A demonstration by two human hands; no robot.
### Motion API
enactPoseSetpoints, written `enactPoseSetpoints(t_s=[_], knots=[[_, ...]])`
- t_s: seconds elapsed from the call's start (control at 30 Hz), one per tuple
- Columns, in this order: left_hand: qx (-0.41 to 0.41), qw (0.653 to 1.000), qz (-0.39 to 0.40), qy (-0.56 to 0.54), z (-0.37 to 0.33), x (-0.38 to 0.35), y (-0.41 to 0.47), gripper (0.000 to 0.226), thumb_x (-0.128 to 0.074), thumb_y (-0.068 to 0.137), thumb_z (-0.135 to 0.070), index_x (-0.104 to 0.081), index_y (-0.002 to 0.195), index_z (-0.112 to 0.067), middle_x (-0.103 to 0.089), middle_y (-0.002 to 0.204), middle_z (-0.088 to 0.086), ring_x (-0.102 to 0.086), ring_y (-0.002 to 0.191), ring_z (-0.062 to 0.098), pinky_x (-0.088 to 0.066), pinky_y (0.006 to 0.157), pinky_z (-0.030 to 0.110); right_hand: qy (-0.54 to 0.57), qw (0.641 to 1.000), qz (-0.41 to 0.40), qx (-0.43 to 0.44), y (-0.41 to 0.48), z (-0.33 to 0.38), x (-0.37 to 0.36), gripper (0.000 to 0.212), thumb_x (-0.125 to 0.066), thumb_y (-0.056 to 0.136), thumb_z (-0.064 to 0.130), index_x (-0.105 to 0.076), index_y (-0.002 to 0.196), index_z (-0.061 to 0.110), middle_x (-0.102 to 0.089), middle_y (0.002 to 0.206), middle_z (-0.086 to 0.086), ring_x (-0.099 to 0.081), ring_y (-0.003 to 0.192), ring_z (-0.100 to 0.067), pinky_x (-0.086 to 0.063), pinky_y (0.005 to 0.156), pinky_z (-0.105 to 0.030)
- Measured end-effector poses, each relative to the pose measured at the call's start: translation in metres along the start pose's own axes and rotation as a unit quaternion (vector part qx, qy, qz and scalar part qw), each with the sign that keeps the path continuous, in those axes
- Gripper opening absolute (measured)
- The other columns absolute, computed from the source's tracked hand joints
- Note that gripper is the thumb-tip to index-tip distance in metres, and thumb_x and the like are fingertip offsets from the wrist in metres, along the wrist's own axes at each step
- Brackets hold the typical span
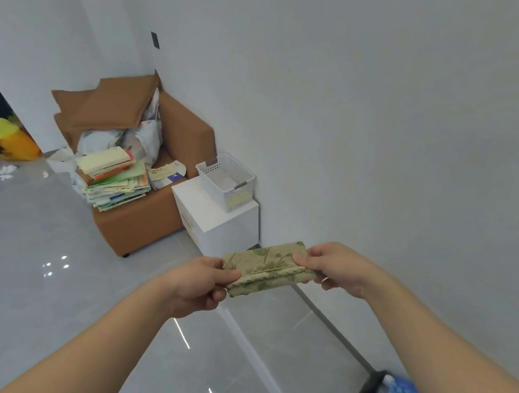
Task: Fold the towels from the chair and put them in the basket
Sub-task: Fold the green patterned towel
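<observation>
**A:** What are the hands doing?

**B:** Each grip is closed on the same thing. The left hand (201, 283) pinches one end of a folded towel (268, 271), thumb on top. The right hand (337, 268) pinches the other end. The towel is a small tan-and-green leafy bundle, several layers thick, held in the air above the floor.

**A:** So the folding is done?

**B:** For this towel it looks done, or nearly so.

**A:** And the basket?

**B:** A white perforated basket (226, 180) stands on a white cabinet (200, 203) by the wall, beyond the hands and well apart from the towel. I see nothing inside it, so I judge no towel has been put in yet.

**A:** What is left on the chair?

**B:** The brown chair (139, 228), just beside the cabinet, holds a stack of books and papers (116, 178). Crumpled pale cloth (149, 135) lies behind the stack. I cannot tell whether that cloth is more towels. If it is, they are not yet folded.
</observation>
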State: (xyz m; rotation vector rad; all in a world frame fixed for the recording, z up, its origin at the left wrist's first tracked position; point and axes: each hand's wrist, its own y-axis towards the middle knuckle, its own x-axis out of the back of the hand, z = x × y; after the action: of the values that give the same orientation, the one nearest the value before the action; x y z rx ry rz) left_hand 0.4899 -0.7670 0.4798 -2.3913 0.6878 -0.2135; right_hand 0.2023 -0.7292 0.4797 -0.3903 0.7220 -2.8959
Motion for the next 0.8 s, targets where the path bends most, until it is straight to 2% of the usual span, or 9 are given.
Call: enactPoseSetpoints(t_s=[0.07,0.17,0.23,0.37,0.43,0.6,0.73,0.8], knots=[[-0.012,1.000,-0.002,0.021,-0.017,0.037,0.032,0.032,-0.067,0.098,-0.017,-0.060,0.124,-0.001,-0.064,0.086,0.012,-0.045,0.050,0.012,-0.036,0.046,0.021,-0.016,1.000,-0.014,-0.003,0.048,0.021,-0.005,0.028,-0.079,0.086,0.043,-0.070,0.074,0.020,-0.060,0.068,0.005,-0.048,0.064,-0.013,-0.041,0.055,-0.026],[-0.042,0.995,-0.008,0.089,-0.046,0.091,0.080,0.030,-0.067,0.098,-0.021,-0.059,0.123,-0.006,-0.073,0.089,0.020,-0.053,0.051,0.017,-0.044,0.047,0.024,-0.037,0.998,-0.044,-0.019,0.120,0.054,-0.012,0.026,-0.082,0.083,0.042,-0.075,0.074,0.019,-0.058,0.073,0.006,-0.044,0.074,-0.016,-0.039,0.055,-0.024],[-0.059,0.990,-0.016,0.126,-0.066,0.126,0.111,0.028,-0.068,0.098,-0.024,-0.061,0.120,-0.007,-0.074,0.082,0.019,-0.056,0.051,0.020,-0.046,0.047,0.026,-0.035,0.997,-0.053,-0.038,0.164,0.075,-0.015,0.026,-0.086,0.079,0.042,-0.079,0.078,0.017,-0.053,0.072,0.003,-0.040,0.068,-0.015,-0.035,0.051,-0.025],[-0.070,0.978,-0.013,0.196,-0.105,0.195,0.171,0.023,-0.068,0.098,-0.029,-0.066,0.113,-0.012,-0.064,0.061,0.012,-0.046,0.041,0.018,-0.034,0.044,0.024,-0.016,0.995,-0.044,-0.089,0.241,0.112,-0.017,0.023,-0.087,0.079,0.036,-0.077,0.080,0.015,-0.038,0.056,0.002,-0.027,0.051,-0.015,-0.026,0.050,-0.026],[-0.052,0.983,0.003,0.178,-0.125,0.223,0.201,0.025,-0.068,0.098,-0.029,-0.066,0.115,-0.010,-0.064,0.062,0.013,-0.048,0.041,0.019,-0.035,0.042,0.023,-0.005,0.993,-0.045,-0.110,0.278,0.128,-0.016,0.020,-0.083,0.084,0.031,-0.074,0.081,0.014,-0.048,0.054,-0.001,-0.029,0.048,-0.014,-0.027,0.049,-0.025],[0.032,0.997,0.044,0.046,-0.167,0.279,0.282,0.032,-0.068,0.098,-0.023,-0.061,0.122,-0.003,-0.075,0.091,0.019,-0.069,0.060,0.023,-0.055,0.050,0.027,0.022,0.987,-0.066,-0.144,0.377,0.167,-0.008,0.013,-0.076,0.091,0.023,-0.074,0.094,0.011,-0.070,0.068,-0.007,-0.033,0.045,-0.012,-0.031,0.048,-0.022],[0.042,0.999,0.005,0.015,-0.197,0.317,0.362,0.023,-0.070,0.097,-0.020,-0.062,0.112,-0.004,-0.067,0.068,0.010,-0.065,0.053,0.019,-0.051,0.046,0.025,0.028,0.987,-0.049,-0.149,0.473,0.189,0.016,0.019,-0.074,0.093,0.022,-0.071,0.106,0.009,-0.078,0.091,-0.014,-0.052,0.051,-0.015,-0.047,0.054,-0.025],[0.046,0.999,-0.008,-0.010,-0.214,0.336,0.408,0.020,-0.069,0.097,-0.019,-0.062,0.109,-0.004,-0.068,0.071,0.009,-0.065,0.056,0.018,-0.052,0.047,0.025,0.033,0.987,-0.034,-0.152,0.528,0.196,0.031,0.019,-0.074,0.094,0.022,-0.070,0.107,0.009,-0.078,0.095,-0.014,-0.063,0.060,-0.018,-0.053,0.061,-0.027]])
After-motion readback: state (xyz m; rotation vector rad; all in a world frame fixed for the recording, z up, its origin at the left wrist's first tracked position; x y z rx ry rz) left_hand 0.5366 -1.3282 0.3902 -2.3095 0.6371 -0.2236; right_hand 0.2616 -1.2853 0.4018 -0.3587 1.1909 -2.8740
